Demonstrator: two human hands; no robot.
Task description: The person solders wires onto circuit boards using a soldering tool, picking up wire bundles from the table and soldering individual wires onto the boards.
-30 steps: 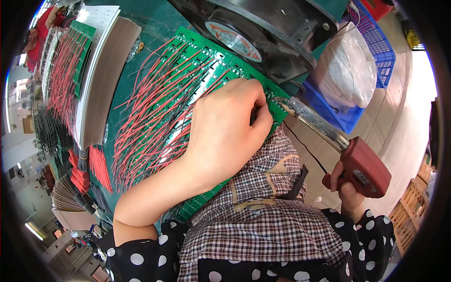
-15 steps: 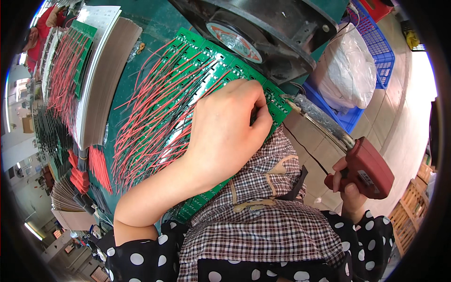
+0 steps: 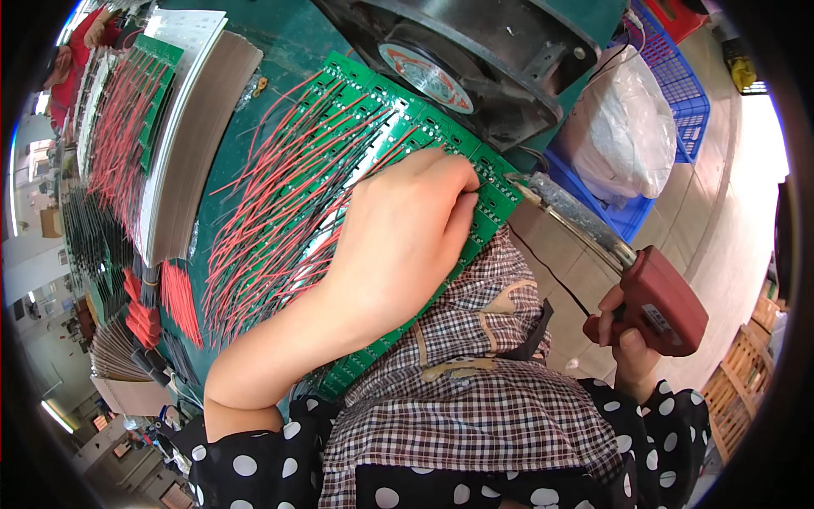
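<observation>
A long green circuit board panel [image 3: 386, 114] lies on the green bench with many red wires [image 3: 280, 204] fanning off it. My left hand [image 3: 407, 237] rests on the panel's near end, fingers pinched on a thin wire at the board's edge. My right hand [image 3: 627, 343] grips the red handle of a soldering gun [image 3: 657, 301]. Its metal barrel [image 3: 577, 212] reaches up-left, and the tip sits at the panel's edge right beside my left fingertips.
A large black fan [image 3: 475, 59] stands just behind the panel. A white plastic bag [image 3: 623, 136] sits in a blue crate [image 3: 678, 93] at right. More wired boards and white stacks [image 3: 161, 127] lie at left. A checked apron [image 3: 475, 399] covers my lap.
My right hand with the soldering gun has shifted slightly; the tip stays by the board's edge. My left hand has kept its place on the panel.
</observation>
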